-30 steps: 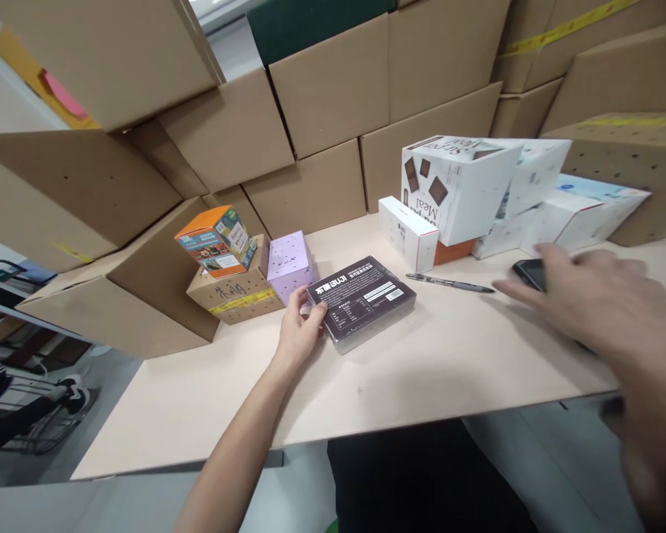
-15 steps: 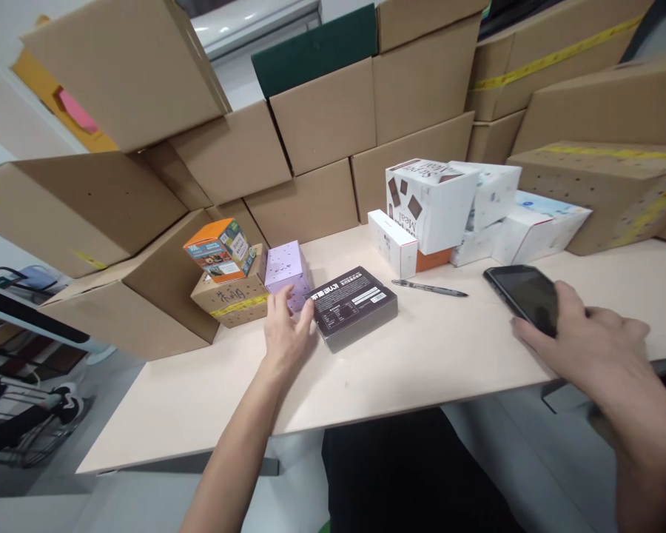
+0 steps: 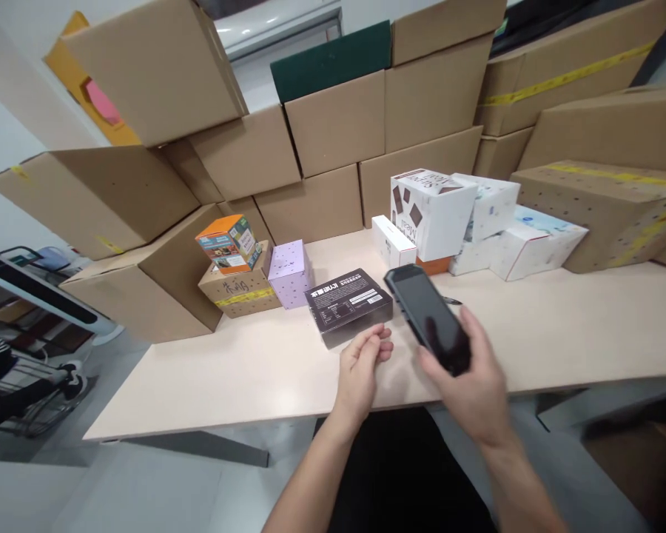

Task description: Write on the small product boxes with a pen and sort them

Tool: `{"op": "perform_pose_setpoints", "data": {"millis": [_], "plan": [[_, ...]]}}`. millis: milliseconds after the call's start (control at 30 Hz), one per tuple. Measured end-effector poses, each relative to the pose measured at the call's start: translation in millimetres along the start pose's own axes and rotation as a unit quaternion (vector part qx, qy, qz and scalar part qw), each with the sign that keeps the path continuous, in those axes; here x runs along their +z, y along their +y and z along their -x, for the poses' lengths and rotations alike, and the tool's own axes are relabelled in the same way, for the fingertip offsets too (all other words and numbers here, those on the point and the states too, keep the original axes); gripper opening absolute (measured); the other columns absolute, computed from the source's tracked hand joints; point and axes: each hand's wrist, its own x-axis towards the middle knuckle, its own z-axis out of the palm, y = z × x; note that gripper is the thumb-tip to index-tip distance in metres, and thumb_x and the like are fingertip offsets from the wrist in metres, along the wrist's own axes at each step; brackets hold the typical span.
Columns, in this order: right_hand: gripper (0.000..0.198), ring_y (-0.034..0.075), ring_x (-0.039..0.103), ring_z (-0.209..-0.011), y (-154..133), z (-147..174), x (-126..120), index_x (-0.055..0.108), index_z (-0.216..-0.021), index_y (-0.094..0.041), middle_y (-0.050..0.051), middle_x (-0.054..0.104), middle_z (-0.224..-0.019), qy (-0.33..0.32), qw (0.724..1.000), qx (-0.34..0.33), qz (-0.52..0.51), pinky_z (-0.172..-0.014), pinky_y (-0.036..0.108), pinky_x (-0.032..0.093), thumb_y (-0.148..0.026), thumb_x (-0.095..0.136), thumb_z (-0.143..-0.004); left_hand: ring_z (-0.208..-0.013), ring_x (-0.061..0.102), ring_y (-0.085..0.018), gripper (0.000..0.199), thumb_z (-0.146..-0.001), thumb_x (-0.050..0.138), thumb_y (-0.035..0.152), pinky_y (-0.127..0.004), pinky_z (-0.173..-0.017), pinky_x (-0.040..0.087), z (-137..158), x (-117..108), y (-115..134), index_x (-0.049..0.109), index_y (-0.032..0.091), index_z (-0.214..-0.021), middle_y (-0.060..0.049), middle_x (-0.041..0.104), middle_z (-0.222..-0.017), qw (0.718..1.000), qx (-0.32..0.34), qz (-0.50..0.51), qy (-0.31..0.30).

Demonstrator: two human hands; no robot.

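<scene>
A black smartphone is held in my right hand, lifted over the table with its dark screen facing me. My left hand is just in front of the black printed box, its fingers curled together and nothing visible in them. That box lies flat on the table. Behind the phone a pen is mostly hidden. To the left stands a lilac spotted box, next to a small brown carton with an orange box on top.
Brown cartons are stacked along the back of the pale table. At the right rear stand several white boxes and a tall white printed box. At far left, part of a person shows beyond the table.
My right hand has brought the phone up and left, from the table's right side to beside the black box. My left hand has moved right from the lilac box, its fingers curling in.
</scene>
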Motion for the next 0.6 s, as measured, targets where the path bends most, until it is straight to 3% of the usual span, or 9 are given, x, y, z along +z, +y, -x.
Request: {"op": "perform_pose_setpoints", "data": {"millis": [133, 267, 600], "plan": [[0.079, 0.032, 0.06, -0.119, -17, 15, 34, 0.041, -0.148, -0.019, 0.016, 0.06, -0.133, 0.005, 0.991, -0.127, -0.032, -0.095, 0.05, 0.054, -0.037, 0.073, -0.078, -0.098, 0.069, -0.02, 0.032, -0.083, 0.068, 0.038, -0.031, -0.092, 0.05, -7, -1, -1, 0.073, 0.012, -0.101, -0.013, 0.074, -0.108, 0.984, -0.018, 0.173, 0.034], [0.082, 0.034, 0.059, -0.119, -20, 21, 42, 0.038, -0.15, -0.018, 0.018, 0.059, -0.131, -0.001, 0.978, -0.21, -0.007, -0.094, 0.054, 0.054, -0.032, 0.074, -0.078, -0.1, 0.07, -0.02, 0.028, -0.085, 0.064, 0.04, -0.031, -0.096, 0.05, -2, -4, 0, 0.072, 0.015, -0.094, -0.009, 0.075, -0.101, 0.968, -0.019, 0.242, 0.058], [0.081, 0.036, 0.058, -0.119, -17, 23, 41, 0.039, -0.149, -0.015, 0.021, 0.059, -0.129, -0.022, 0.966, -0.256, 0.004, -0.094, 0.057, 0.053, -0.031, 0.075, -0.078, -0.098, 0.072, -0.023, 0.034, -0.09, 0.058, 0.041, -0.035, -0.095, 0.054, -3, -3, 3, 0.071, 0.013, -0.104, -0.01, 0.076, -0.098, 0.955, -0.04, 0.29, 0.04]]}}
